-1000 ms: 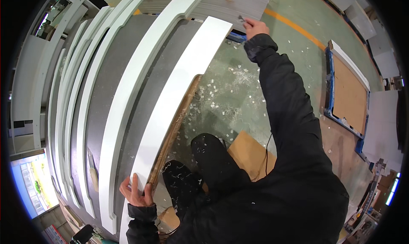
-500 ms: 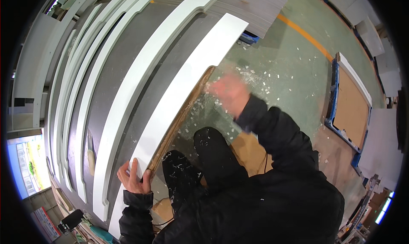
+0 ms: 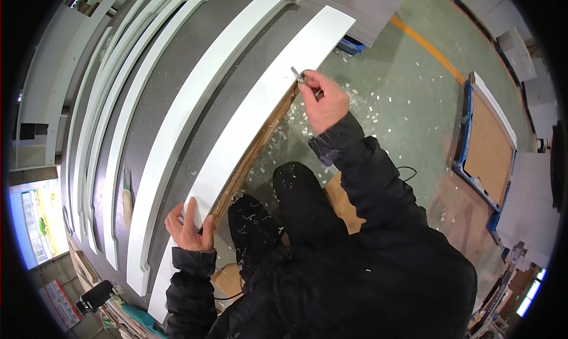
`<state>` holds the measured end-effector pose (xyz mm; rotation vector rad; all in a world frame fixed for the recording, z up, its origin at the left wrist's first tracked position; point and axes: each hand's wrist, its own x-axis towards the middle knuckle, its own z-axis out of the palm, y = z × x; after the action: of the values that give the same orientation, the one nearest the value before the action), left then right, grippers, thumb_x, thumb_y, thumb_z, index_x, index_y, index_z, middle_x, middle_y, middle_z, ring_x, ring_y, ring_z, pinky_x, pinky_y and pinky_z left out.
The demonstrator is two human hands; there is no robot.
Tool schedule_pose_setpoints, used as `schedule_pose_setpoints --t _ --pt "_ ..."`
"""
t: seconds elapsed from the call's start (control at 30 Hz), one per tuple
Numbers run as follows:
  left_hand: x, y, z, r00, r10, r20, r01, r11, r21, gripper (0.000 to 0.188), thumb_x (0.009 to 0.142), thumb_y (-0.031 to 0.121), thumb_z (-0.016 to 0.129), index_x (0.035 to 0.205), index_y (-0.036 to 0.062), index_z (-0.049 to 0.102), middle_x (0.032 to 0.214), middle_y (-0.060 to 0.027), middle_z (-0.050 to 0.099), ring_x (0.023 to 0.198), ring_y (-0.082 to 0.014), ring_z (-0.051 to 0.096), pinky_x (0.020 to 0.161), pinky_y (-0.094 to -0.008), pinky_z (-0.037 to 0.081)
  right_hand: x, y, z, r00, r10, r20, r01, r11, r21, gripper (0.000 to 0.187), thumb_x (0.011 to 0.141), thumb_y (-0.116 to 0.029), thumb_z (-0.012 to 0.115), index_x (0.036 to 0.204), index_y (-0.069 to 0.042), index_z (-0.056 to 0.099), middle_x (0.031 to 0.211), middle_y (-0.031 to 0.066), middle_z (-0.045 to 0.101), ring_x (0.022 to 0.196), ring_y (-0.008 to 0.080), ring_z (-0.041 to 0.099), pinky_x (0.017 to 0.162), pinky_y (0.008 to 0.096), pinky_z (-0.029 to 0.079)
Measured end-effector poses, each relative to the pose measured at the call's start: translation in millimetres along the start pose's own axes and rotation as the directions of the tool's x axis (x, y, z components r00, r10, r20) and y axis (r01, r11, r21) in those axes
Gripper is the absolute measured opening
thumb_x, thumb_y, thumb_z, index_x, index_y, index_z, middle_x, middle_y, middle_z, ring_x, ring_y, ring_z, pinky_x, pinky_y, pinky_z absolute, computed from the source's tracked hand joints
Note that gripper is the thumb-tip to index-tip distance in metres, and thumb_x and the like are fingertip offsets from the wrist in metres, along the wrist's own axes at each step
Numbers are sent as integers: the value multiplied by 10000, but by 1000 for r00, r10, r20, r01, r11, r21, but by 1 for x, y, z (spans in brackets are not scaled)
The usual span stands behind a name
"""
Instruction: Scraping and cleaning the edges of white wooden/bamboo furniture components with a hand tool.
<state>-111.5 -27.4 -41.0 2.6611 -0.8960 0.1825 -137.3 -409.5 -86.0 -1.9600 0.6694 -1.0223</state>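
Observation:
A long white board (image 3: 257, 120) lies at the near edge of the table, its notched side showing a rough brown edge (image 3: 253, 152). My left hand (image 3: 192, 229) grips its nearer part, fingers on the white face and thumb at the brown edge. Pinched in my right hand (image 3: 325, 102) is a small, thin metal blade (image 3: 297, 75), at the far end of the notch. The blade's tip lies over the white face; my fingers hide its other end.
Several similar white boards (image 3: 171, 126) lie side by side on the dark table (image 3: 222, 105). A knife-like tool (image 3: 127, 200) rests between two of them. Pale chips litter the green floor (image 3: 378, 132). A framed brown panel (image 3: 488, 143) stands to the right.
My right hand, blurred before, has moved up to the far end of the notch, and the blade now shows. The board has shifted slightly away and to the right, my left hand with it.

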Motion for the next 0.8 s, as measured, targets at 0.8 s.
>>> schedule_pose_setpoints --t 0.8 --pt "0 -1 1 1000 -4 -21 4 1000 -2 529 786 326 771 1234 66 664 1129 -232 562 1012 -382 515 894 -468 413 11 23 1 973 217 -81 -208 972 109 203 824 -118 719 977 14 699 749 94 685 628 161 632 610 302 525"
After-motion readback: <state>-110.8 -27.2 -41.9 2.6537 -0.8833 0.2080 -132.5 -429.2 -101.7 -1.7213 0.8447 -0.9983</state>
